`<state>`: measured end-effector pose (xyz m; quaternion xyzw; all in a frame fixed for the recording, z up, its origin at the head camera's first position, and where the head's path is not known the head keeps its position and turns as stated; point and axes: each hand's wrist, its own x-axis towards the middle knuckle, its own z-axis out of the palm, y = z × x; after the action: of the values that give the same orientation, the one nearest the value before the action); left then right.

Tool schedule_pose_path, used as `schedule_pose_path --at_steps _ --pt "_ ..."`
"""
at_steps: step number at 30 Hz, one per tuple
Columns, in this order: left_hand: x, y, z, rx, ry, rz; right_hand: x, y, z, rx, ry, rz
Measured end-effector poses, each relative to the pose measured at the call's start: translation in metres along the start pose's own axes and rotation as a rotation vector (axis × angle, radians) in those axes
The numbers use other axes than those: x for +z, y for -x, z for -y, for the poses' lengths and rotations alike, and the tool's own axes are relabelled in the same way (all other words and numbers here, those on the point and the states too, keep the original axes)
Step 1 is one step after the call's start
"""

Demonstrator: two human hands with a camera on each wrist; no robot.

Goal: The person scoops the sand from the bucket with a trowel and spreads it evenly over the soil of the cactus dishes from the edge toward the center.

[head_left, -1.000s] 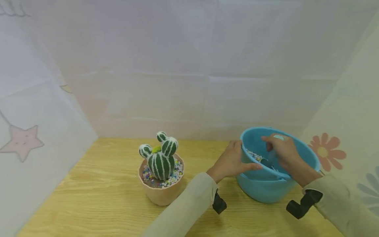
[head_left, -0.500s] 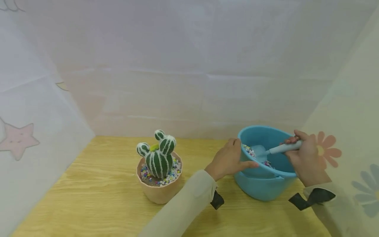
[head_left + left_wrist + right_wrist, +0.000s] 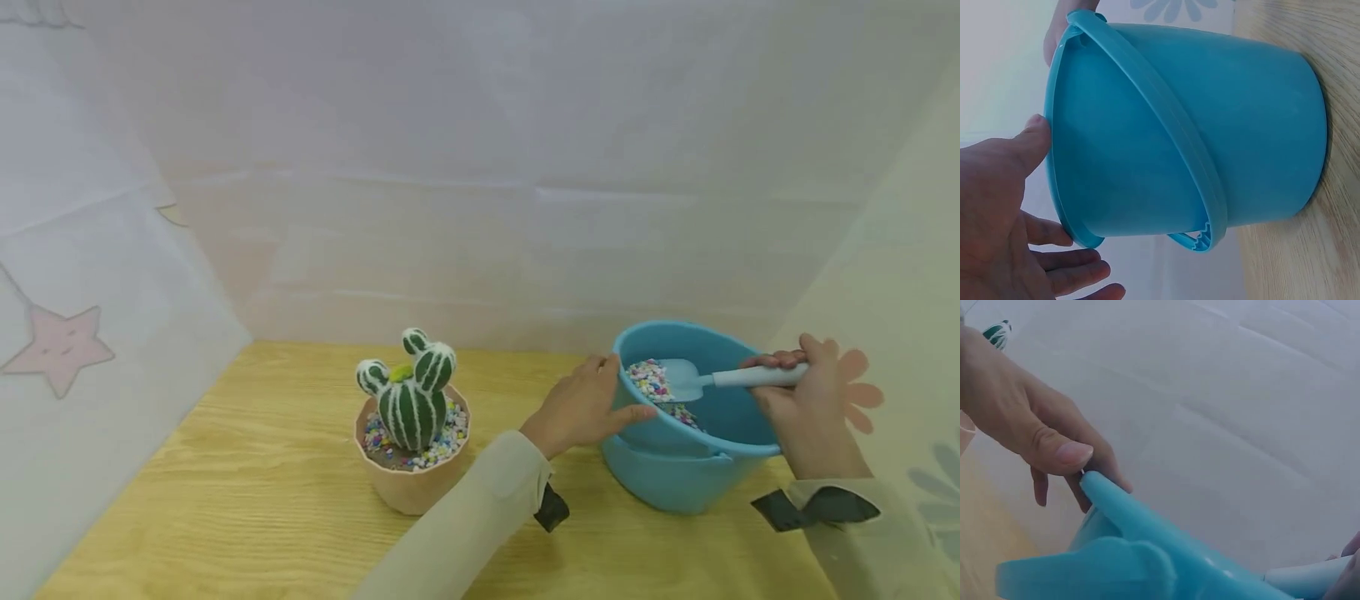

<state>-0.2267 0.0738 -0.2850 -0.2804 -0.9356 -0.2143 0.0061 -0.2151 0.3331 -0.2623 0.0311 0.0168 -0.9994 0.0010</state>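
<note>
The right hand (image 3: 812, 408) is gripping the white-handled, pale-blue trowel (image 3: 681, 379) beside multicoloured pebbles (image 3: 648, 377) inside the round blue plastic bucket (image 3: 654, 473), the left hand (image 3: 581, 407) is bracing its rim with thumb and fingers apart, and scooping (apparently the current step) is likely requiring a level lift next.

The left hand (image 3: 997, 194) is reaching in, its thumb spread wide from the other fingers. The thumb tip and nearest fingertip are touching the rim of a blue bucket (image 3: 1266, 131), while the remaining fingers are extending beyond the rim. A blue handle (image 3: 1166, 112) is slanting across the bucket's side. The base is resting on a wood-grained surface (image 3: 1310, 256). A grey flower (image 3: 1172, 7) is showing on the pale backdrop (image 3: 1166, 275).
</note>
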Motion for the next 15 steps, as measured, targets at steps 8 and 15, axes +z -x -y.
schedule_pose_path --at_steps 8,15 --pt "0.003 -0.001 0.003 -0.014 0.028 0.019 0.005 0.003 0.013 -0.089 0.015 0.019" --pt "0.006 -0.005 0.008 -0.023 0.164 -0.014 0.008 0.003 0.018 -0.095 -0.048 0.042"
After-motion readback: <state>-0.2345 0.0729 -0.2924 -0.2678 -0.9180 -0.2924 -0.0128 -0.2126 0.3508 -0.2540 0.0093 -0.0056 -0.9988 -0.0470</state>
